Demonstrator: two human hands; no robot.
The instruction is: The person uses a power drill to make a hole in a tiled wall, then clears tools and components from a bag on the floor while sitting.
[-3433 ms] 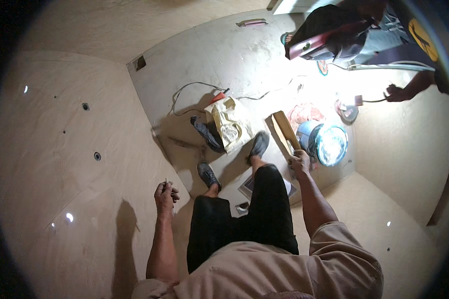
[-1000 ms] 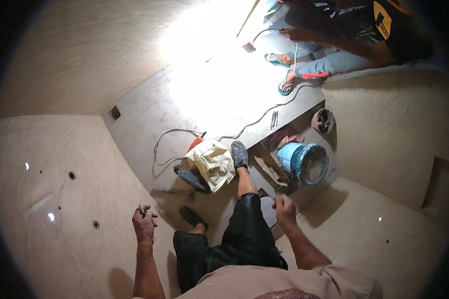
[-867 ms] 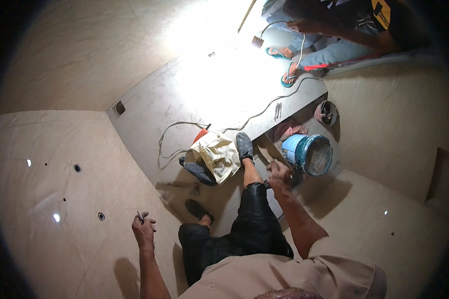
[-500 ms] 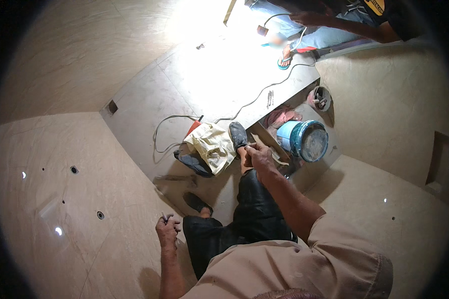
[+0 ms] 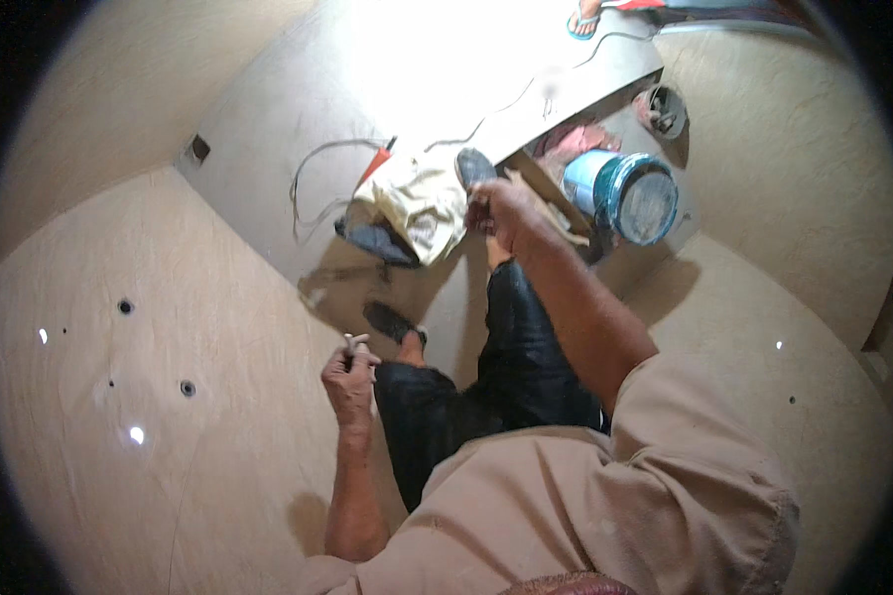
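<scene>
My left hand (image 5: 348, 385) is raised beside my left knee, near the tiled wall. Its fingers are closed on a thin whitish stick (image 5: 353, 343), too small to identify. Extended in front of me, my right hand (image 5: 506, 210) hangs over my right foot and its dark shoe (image 5: 475, 171). The fingers there are curled in and partly blurred; whatever they hold, if anything, is hidden. A pale yellow cloth or bag (image 5: 417, 203) lies just left of that shoe, over a dark item (image 5: 379, 241). My other dark shoe (image 5: 389, 322) is nearer, on the floor.
A blue bucket (image 5: 605, 183) with grey contents stands right of my right hand, beside a pinkish cloth (image 5: 577, 145) and a smaller dusty container (image 5: 659, 111). A cable (image 5: 496, 117) crosses the brightly lit floor toward another person's sandalled foot (image 5: 583, 22). Tiled walls enclose both sides.
The view has tilted, so the floor items sit higher and most of the other person is out of frame. My right hand has shifted slightly, its fingers more curled. My left hand still holds the stick.
</scene>
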